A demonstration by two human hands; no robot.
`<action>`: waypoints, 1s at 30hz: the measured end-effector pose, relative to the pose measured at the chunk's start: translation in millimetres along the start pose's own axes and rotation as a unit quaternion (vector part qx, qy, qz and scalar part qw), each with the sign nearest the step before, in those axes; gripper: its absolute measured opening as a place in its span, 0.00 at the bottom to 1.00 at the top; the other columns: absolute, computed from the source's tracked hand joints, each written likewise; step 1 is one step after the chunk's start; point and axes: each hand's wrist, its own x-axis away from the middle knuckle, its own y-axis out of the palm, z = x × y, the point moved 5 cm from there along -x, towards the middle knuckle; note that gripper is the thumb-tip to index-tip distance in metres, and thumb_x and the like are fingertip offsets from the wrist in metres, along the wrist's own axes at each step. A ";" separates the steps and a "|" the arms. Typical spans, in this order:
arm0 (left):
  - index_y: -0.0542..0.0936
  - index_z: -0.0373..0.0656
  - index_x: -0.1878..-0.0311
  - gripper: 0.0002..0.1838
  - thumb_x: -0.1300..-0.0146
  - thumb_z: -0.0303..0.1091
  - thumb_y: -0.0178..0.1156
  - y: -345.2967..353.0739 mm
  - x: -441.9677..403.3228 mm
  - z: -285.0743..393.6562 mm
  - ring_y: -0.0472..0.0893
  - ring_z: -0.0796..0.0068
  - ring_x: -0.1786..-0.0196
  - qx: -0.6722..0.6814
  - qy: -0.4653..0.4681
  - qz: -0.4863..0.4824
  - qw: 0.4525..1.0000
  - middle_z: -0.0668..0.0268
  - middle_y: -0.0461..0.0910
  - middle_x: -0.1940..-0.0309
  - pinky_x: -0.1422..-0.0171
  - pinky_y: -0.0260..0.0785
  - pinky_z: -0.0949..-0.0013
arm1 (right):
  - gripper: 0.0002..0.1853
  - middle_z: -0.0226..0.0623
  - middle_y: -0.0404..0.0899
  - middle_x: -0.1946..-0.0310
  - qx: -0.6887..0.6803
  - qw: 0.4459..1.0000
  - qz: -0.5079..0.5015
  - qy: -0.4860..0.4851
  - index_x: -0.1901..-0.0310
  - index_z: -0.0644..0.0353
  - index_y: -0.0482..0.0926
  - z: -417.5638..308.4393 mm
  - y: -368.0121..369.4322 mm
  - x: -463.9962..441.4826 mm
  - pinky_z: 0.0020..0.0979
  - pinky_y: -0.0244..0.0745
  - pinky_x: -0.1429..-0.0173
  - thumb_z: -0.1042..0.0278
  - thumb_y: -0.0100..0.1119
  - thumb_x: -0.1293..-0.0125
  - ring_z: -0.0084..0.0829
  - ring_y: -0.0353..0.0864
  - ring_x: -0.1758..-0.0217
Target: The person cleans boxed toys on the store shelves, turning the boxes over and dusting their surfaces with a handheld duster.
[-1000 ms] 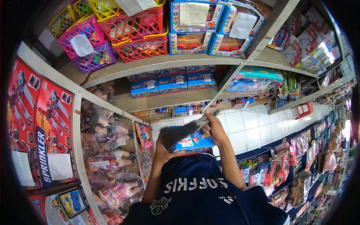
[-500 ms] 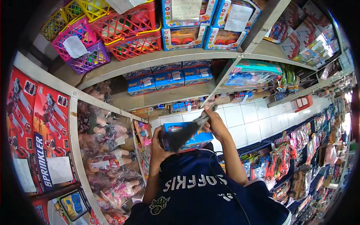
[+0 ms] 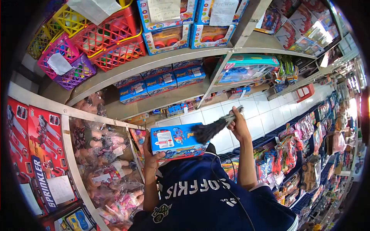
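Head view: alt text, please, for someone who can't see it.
The left hand holds a blue box while the right hand holds a dark duster, its tip overlapping the box in view. Shelves beyond carry toy boxes and baskets.

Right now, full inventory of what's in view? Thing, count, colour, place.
held box: 1, blue, in left hand
duster: 1, dark, in right hand
shelf boxes: three in front, more behind, blue, middle shelf
baskets: several, yellow/red/pink/purple, upper left
toy-car boxes: 4, blue-white, upper shelf
wrapped dolls: several, mixed, left shelf
SPRINKLER boxes: at least two, red, far left
packaged toys: many, mixed, right racks
floor: 1, white tile, aisle
shirt: 1, navy, bottom
hands: 2, bare, centre
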 end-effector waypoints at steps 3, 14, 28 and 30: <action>0.63 0.35 0.31 0.54 0.63 0.42 0.80 -2.2 -0.5 -3.3 0.78 0.68 0.43 0.004 0.004 -0.003 1.000 0.61 0.76 0.45 0.35 0.69 0.64 | 0.20 0.21 0.55 0.87 -0.045 0.994 0.088 -0.043 0.68 0.53 0.70 6.5 -8.9 -6.9 0.23 0.51 0.80 0.45 0.52 0.26 0.19 0.56 0.86; 0.71 0.40 0.35 0.37 0.49 0.41 0.68 -82.0 13.1 -92.7 0.76 0.56 0.38 0.158 -0.051 0.067 0.984 0.59 0.77 0.41 0.33 0.69 0.51 | 0.20 0.22 0.56 0.86 -0.041 0.994 0.088 -0.056 0.70 0.52 0.68 17.6 -32.7 -10.8 0.23 0.52 0.79 0.46 0.49 0.24 0.19 0.57 0.85; 0.68 0.44 0.32 0.33 0.35 0.52 0.59 -44.7 5.7 -72.4 0.72 0.59 0.33 0.181 -0.036 0.157 0.970 0.61 0.73 0.35 0.27 0.62 0.53 | 0.27 0.26 0.64 0.87 0.052 0.991 0.106 -0.059 0.69 0.59 0.73 62.3 53.0 -9.8 0.23 0.56 0.80 0.40 0.46 0.25 0.19 0.64 0.86; 0.67 0.43 0.31 0.32 0.31 0.53 0.56 -23.7 3.5 -58.1 0.73 0.61 0.33 0.163 -0.037 0.144 0.975 0.62 0.73 0.35 0.28 0.63 0.55 | 0.28 0.28 0.69 0.86 0.096 0.995 0.026 -0.030 0.69 0.58 0.74 83.4 61.7 -8.3 0.23 0.61 0.78 0.39 0.46 0.25 0.21 0.68 0.84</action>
